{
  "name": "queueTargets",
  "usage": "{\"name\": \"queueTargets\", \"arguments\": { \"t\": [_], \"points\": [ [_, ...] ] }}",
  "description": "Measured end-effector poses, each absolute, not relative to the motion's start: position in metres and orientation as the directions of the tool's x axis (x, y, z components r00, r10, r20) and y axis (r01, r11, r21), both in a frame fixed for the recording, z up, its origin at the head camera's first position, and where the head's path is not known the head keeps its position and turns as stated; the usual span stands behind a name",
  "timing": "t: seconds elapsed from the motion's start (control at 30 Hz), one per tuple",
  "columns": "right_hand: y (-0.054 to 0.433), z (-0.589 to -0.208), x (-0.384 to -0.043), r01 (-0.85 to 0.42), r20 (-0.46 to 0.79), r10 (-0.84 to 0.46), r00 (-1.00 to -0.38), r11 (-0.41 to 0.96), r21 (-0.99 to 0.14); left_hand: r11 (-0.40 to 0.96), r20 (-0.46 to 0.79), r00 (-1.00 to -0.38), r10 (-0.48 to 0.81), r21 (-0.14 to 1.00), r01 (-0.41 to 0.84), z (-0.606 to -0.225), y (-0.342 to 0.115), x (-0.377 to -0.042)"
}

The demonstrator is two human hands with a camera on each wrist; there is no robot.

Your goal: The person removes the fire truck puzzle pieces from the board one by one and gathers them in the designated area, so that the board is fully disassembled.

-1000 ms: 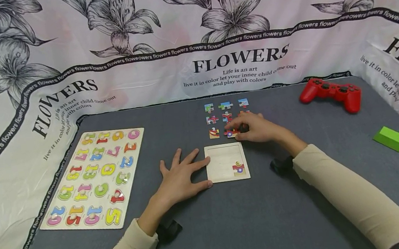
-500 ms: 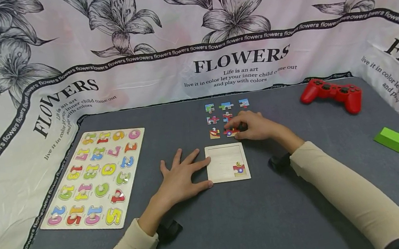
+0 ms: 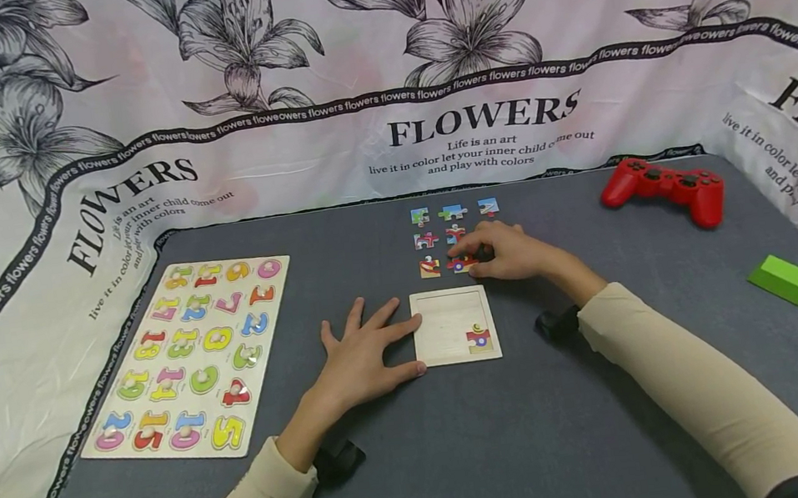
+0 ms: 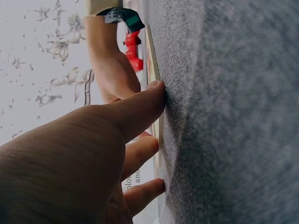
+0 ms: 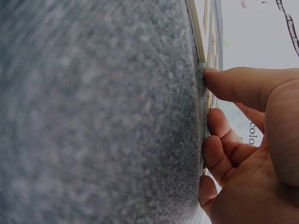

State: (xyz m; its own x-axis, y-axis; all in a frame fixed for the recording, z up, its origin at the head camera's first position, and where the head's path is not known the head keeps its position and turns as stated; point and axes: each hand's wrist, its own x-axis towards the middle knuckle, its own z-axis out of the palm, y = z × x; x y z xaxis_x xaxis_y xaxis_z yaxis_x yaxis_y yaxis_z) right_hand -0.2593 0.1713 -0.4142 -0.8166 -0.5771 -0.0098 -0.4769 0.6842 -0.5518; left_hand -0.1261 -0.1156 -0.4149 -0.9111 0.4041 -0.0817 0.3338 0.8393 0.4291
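My left hand lies spread on the grey cloth, with its thumb and index fingertip at the left edge of a square wooden puzzle tray. One colourful jigsaw piece sits in the tray's lower right corner. Behind the tray, my right hand has its thumb and index finger at two sides of a red jigsaw piece, pinching it near the table surface. Several other jigsaw pieces lie in rows around and beyond that hand, which partly covers some of them. In the right wrist view the thumb reaches down beside the tray's edge.
A board of colourful number shapes lies at the left. Toward the back right rests a red game controller, with a green block nearer on that side. A flower-printed sheet rises behind the table.
The right forearm has shifted very slightly to the left, while its fingers stay at the same jigsaw piece. The left hand and the tray have kept their places.
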Motion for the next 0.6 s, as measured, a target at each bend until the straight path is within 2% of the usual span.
{"name": "queueTargets", "arguments": {
  "t": [0.6],
  "points": [
    [0.1731,-0.4129,-0.2583,-0.482,0.014,-0.575,-0.818,0.671,-0.564,0.836,-0.085,-0.909,0.407,0.435,0.334,-0.4140,-0.1159,-0.1264]
  ]
}}
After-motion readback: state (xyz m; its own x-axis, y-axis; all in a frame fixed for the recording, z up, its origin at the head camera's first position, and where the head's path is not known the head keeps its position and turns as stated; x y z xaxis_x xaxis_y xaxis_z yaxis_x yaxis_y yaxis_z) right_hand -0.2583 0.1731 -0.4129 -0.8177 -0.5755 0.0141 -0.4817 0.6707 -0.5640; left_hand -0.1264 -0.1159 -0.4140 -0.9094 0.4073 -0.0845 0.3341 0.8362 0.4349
